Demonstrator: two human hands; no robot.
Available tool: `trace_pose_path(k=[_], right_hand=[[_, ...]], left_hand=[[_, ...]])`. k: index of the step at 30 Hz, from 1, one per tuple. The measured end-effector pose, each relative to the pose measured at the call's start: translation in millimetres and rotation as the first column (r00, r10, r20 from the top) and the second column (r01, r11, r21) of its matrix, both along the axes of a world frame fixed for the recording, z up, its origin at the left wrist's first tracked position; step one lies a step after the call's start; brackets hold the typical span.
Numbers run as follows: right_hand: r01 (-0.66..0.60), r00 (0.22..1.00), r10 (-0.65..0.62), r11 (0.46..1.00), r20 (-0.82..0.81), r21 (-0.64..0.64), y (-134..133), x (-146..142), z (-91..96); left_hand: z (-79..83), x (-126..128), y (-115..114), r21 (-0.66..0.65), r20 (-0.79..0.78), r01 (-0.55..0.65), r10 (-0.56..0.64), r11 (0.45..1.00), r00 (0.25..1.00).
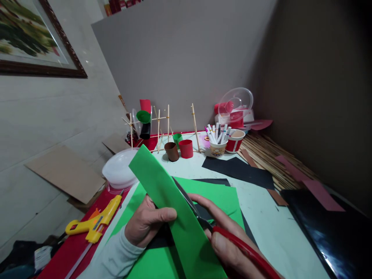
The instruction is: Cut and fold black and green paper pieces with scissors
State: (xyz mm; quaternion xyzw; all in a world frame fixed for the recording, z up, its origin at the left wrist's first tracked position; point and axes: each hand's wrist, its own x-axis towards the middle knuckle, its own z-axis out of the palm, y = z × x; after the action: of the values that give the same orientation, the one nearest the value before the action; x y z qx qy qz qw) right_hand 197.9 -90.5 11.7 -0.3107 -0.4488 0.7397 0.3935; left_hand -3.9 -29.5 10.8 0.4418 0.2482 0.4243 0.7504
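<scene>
My left hand [147, 224] pinches a long green paper strip [174, 205] that rises up and to the left, thumb lying across its face. My right hand [225, 236] grips red-handled scissors [200, 217]; their dark blades lie against the strip's right edge. Under both hands a larger green sheet [223, 195] rests on the table, with black paper beneath it.
A yellow glue gun [94, 224] lies at the left on red card. Behind it sits a white bowl [119, 170]. At the back stand a stick frame [165, 128], small paper cups [185, 148] and a marker tub [217, 145]. Black paper [241, 170] and bamboo sticks [270, 155] lie at the right.
</scene>
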Motion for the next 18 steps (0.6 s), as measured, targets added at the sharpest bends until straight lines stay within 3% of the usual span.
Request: trace_pose_path(k=[4,10,18], right_hand=[[-0.007,1.0,0.007,1.0,0.013,0.027,2.0,-0.7,1.6],[-0.022,1.0,0.021,0.999,0.013,0.049,7.3,-1.4,-5.6],[0.0,0.999,-0.006,0.996,0.054,0.094,5.8,-2.0,-11.6]], left_hand=[[2.5,2.8,-2.6,-0.007,-0.025,-0.005,0.005,1.0,1.0],[4.4,10.4,-9.0,-0.053,-0.04,-0.132,0.13,0.99,0.991],[3.8,9.8,-9.1,-0.039,-0.065,-0.095,0.092,0.995,0.994]])
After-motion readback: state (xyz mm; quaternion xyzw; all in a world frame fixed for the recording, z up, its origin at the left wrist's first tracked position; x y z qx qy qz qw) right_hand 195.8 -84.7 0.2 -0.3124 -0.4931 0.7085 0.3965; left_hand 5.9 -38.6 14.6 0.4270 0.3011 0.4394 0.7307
